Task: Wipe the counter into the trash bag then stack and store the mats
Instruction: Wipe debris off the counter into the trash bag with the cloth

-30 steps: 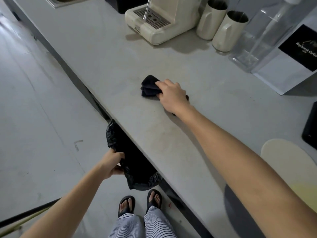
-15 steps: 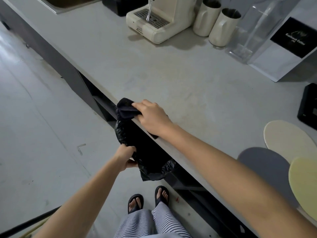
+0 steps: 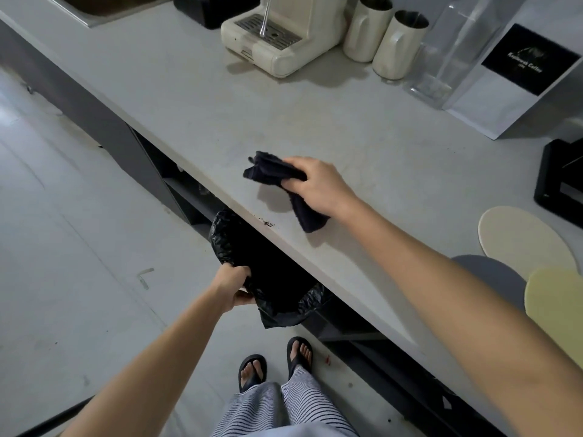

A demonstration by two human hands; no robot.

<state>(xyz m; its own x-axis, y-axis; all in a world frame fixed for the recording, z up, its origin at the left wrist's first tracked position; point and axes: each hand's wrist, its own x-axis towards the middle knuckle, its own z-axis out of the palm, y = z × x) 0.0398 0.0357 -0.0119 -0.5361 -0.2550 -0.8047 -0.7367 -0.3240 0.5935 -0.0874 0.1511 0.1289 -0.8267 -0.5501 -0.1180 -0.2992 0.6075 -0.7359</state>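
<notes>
Wiping unfinished: right hand (image 3: 318,184) fingers clamped on cloth (image 3: 274,171), left hand (image 3: 235,287) fingers gripping trash bag (image 3: 277,279) rim; crumbs (image 3: 267,223) remain at table (image 3: 347,146) edge, mats (image 3: 523,238) unstacked.

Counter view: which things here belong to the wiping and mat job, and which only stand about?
Job: dark cloth in right hand; trash bag in left hand; crumbs; three mats.
Standing about: coffee machine, two jugs, coffee bag.

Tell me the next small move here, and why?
Probably sweep the dark cloth in the right hand toward the counter edge: dark crumbs lie there, just above the open trash bag that the left hand holds.
</notes>
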